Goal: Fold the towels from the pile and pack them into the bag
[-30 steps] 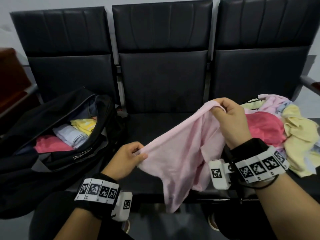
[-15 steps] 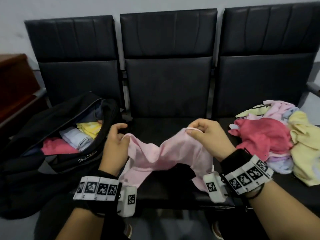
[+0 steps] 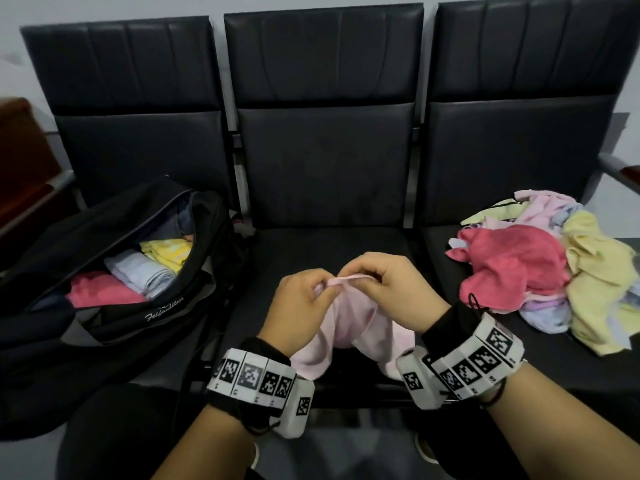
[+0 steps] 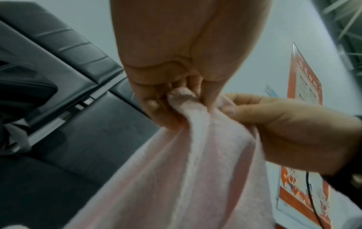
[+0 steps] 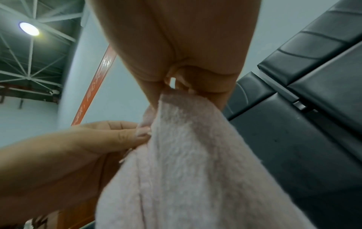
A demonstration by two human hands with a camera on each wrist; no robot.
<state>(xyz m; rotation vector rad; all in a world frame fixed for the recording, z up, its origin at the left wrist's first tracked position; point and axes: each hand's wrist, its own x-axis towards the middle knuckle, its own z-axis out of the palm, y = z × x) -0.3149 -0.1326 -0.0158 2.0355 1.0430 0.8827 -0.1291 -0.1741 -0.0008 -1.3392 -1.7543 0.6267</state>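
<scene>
A second ago the pale pink towel (image 3: 349, 320) was stretched wide between the hands; now the left hand (image 3: 298, 306) and right hand (image 3: 388, 289) have come together above the middle seat (image 3: 329, 244), touching, each pinching a bit of the towel's top edge so that the cloth hangs doubled below them, its lower part draping toward the seat's front. The left wrist view shows the edge bunched between thumb and fingers (image 4: 149, 102); the right wrist view shows the same kind of pinch, a corner held at the fingertips (image 5: 215, 89). That reads as the 1st fold being made — 2 corners matched — with more folds likely needed before packing. The open black bag (image 3: 104, 299) on the left seat already holds 3 folded towels, while the pile (image 3: 554, 265) on the right seat still has several unfolded — the task looks well short of done.
</scene>
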